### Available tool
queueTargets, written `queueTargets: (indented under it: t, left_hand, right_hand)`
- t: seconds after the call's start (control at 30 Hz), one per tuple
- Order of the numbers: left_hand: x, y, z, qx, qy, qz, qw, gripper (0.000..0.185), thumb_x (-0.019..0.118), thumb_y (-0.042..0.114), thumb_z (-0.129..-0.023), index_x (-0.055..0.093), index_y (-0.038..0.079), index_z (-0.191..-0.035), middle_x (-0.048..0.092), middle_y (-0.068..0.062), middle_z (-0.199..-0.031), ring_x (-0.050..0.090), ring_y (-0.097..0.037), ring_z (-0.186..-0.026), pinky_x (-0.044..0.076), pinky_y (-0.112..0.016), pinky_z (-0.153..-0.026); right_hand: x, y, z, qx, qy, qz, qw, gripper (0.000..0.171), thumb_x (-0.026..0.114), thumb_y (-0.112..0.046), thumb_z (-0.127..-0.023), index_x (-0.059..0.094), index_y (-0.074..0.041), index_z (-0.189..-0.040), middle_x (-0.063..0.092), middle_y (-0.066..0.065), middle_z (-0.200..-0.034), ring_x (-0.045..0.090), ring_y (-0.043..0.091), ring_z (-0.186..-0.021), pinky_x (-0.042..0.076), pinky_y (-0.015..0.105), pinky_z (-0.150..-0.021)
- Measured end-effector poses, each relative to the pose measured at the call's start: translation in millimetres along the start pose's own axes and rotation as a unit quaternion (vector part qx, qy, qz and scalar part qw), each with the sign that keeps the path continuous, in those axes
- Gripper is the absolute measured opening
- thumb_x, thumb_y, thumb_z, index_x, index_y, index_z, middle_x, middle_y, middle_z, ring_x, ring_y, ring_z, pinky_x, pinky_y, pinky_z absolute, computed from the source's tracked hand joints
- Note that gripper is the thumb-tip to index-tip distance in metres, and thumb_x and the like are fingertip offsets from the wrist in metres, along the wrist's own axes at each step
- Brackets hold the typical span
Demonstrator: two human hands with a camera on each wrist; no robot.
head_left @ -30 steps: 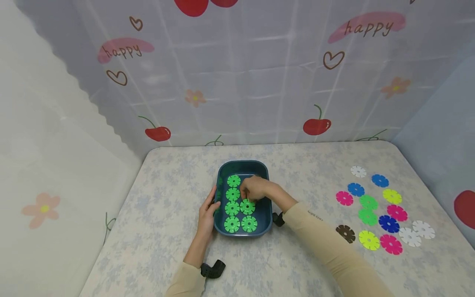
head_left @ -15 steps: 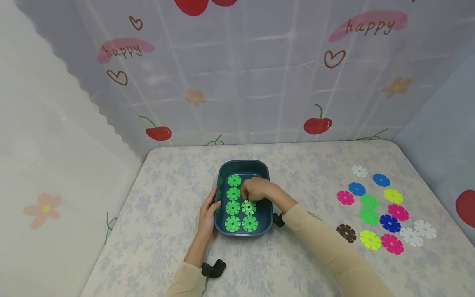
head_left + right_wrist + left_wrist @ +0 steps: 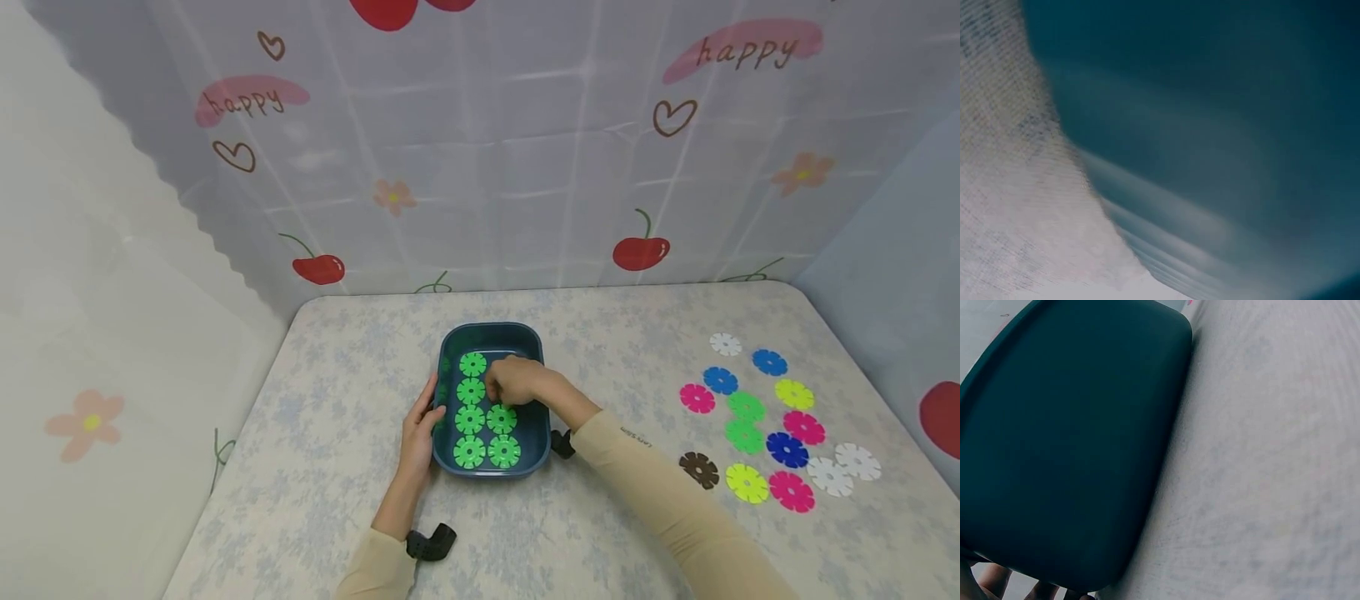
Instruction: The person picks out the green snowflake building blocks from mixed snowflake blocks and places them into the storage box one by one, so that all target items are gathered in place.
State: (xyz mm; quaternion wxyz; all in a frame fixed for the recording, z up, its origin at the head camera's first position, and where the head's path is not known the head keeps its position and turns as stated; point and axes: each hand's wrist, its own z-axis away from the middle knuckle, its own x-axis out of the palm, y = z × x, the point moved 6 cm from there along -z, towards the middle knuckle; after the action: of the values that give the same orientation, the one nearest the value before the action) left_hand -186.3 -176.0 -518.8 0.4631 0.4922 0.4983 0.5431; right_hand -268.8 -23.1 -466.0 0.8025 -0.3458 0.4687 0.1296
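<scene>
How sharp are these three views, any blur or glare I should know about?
Head view: evenly lit and sharp, with wide-angle bending at the edges; the green discs in the teal tray read clearly. Left wrist view: the tray wall fills it, soft but readable. Right wrist view: heavily blurred, streaked teal beside the tablecloth.

There is one dark teal tray on the tabletop. Inside it six green discs are visible, in two columns: four on the left, two on the right; more may be hidden under the right hand.

On the right part of the tabletop thirteen loose discs lie: three white, three blue, three pink, two yellow, two green, and one dark brown apart from them, so fourteen in all.

Two hands are in view: the right one and the left hand.
</scene>
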Motion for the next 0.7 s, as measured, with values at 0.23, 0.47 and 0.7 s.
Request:
queueTargets:
  t: [0.23,0.47,0.7]
  left_hand:
    - [-0.2,-1.2,0.0,-0.010,0.008,-0.002,0.9999,0.054,0.044,0.011,-0.102,0.034,0.022,-0.154,0.022,0.000,-0.163,0.015,-0.025,-0.151,0.015,-0.050,-0.120]
    - [-0.8,-1.0,0.9,-0.012,0.012,-0.008,0.9998,0.054,0.046,0.013,-0.102,0.034,0.022,-0.154,0.022,0.001,-0.163,0.014,-0.025,-0.151,0.016,-0.050,-0.120]
    - [-1.2,-1.8,1.5,-0.019,0.012,-0.017,0.9996,0.054,0.045,0.013,-0.102,0.033,0.023,-0.154,0.021,0.000,-0.163,0.013,-0.025,-0.152,0.016,-0.050,-0.120]
  right_hand:
    - [-26.1,-4.8,25.4,-0.081,0.061,-0.048,0.994,0.020,0.066,-0.001,-0.089,0.071,-0.006,-0.108,0.069,0.005,-0.096,0.061,0.015,-0.082,0.051,0.029,-0.073]
    - [-47.6,21.6,85.6,-0.113,0.132,-0.153,0.973,0.021,0.066,-0.007,-0.091,0.068,-0.007,-0.113,0.069,0.007,-0.099,0.065,0.014,-0.088,0.054,0.029,-0.079]
    - [-55.0,93.1,164.9,-0.017,0.206,-0.155,0.966,0.025,0.069,-0.009,-0.090,0.067,-0.005,-0.114,0.068,0.011,-0.100,0.063,0.017,-0.086,0.054,0.032,-0.074]
